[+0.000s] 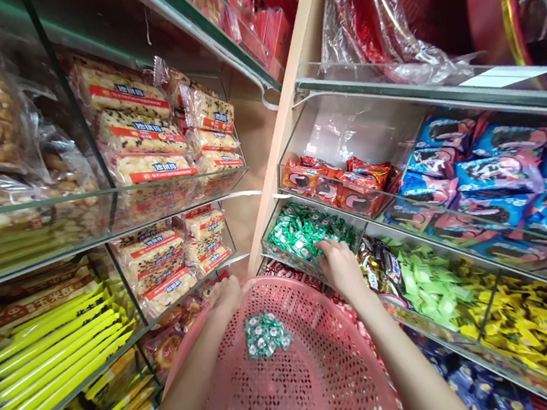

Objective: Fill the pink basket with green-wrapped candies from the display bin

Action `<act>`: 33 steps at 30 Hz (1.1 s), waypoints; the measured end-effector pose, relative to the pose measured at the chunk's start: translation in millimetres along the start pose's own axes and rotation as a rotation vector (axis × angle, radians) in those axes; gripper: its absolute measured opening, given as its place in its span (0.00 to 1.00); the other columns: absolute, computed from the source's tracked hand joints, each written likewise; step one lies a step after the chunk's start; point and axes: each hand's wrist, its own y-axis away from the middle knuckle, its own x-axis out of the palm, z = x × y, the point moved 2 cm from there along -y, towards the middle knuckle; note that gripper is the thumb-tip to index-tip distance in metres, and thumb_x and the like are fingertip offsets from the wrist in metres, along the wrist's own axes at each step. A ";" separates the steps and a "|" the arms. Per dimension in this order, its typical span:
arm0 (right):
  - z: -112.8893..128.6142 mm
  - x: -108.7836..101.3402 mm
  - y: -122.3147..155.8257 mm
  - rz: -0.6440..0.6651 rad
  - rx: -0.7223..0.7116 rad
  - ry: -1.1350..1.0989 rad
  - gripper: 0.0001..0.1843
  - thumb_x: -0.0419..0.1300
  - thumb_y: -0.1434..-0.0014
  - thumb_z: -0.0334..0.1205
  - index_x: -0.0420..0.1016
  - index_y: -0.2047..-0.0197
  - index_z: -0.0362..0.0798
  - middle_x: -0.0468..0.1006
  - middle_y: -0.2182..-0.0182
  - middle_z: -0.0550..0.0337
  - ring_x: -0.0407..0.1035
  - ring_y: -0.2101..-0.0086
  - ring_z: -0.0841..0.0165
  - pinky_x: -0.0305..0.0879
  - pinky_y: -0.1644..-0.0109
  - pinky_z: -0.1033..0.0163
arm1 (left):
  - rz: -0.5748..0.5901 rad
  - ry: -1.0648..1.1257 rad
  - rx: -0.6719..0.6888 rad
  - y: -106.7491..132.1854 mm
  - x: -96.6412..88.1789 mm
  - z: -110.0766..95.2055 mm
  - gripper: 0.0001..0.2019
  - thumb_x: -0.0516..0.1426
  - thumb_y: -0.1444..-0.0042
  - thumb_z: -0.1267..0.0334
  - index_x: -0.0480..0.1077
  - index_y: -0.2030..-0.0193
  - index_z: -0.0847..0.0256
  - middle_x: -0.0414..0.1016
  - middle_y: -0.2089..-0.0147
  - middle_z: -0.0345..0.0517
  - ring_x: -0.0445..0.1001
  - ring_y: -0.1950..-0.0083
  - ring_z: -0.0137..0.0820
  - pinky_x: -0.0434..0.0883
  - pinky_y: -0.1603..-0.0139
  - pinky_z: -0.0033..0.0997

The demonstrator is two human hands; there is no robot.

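A round pink plastic basket [272,403] with a perforated wall is held in front of me. My left hand [226,297] is closed over its far left rim. Inside the basket lies a small heap of green-and-white wrapped candies [266,335]. At the front edge of a clear shelf bin, my right hand [337,260] reaches toward the green wrapped candies [302,231] that fill it. Its fingers are bent at the candies, and the fingertips are partly hidden, so whether they pinch any does not show.
Glass shelves line both sides, split by a wooden post [284,96]. On the left are rice bars [145,131] and yellow packets [66,356]. Right of the candy bin sit red packets [341,179], blue packets [495,166], light green candies [432,281] and yellow candies [545,317].
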 end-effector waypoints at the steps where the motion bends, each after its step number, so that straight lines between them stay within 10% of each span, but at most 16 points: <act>1: -4.1 -0.4 -4.3 0.083 0.016 0.044 0.17 0.53 0.45 0.27 0.73 0.53 0.44 0.75 0.58 0.48 0.66 0.60 0.60 0.57 0.60 0.61 | -0.001 0.002 0.002 -0.3 0.2 0.3 0.36 0.40 0.47 0.35 0.73 0.55 0.65 0.75 0.51 0.64 0.72 0.48 0.52 0.67 0.52 0.45; 6: -8.1 0.7 -14.7 0.285 0.070 0.109 0.21 0.55 0.48 0.27 0.69 0.50 0.46 0.77 0.59 0.51 0.68 0.59 0.62 0.54 0.65 0.64 | -0.014 0.005 0.005 -1.0 0.2 2.2 0.37 0.39 0.46 0.35 0.72 0.55 0.66 0.75 0.51 0.65 0.72 0.48 0.52 0.68 0.52 0.45; 19: -9.8 0.3 -9.9 0.183 -0.003 0.047 0.13 0.54 0.46 0.27 0.77 0.62 0.48 0.75 0.65 0.54 0.69 0.63 0.66 0.56 0.63 0.66 | -0.010 0.000 -0.002 -0.9 -1.9 2.5 0.36 0.40 0.47 0.35 0.73 0.54 0.64 0.75 0.51 0.62 0.72 0.48 0.50 0.68 0.53 0.41; 26: 25.7 -29.9 2.4 -0.039 -0.123 -0.508 0.09 0.54 0.42 0.37 0.75 0.65 0.48 0.74 0.67 0.57 0.68 0.65 0.68 0.61 0.61 0.64 | -0.009 -0.003 -0.001 -0.7 -0.6 1.8 0.36 0.39 0.46 0.35 0.73 0.56 0.65 0.75 0.52 0.62 0.73 0.49 0.50 0.68 0.53 0.42; 33: 66.8 68.4 35.5 0.433 0.167 -1.259 0.08 0.61 0.53 0.42 0.71 0.74 0.47 0.73 0.81 0.65 0.65 0.78 0.73 0.61 0.72 0.67 | -0.019 -0.014 -0.025 4.1 -3.1 3.5 0.36 0.40 0.47 0.34 0.73 0.57 0.64 0.76 0.53 0.62 0.73 0.49 0.48 0.69 0.53 0.40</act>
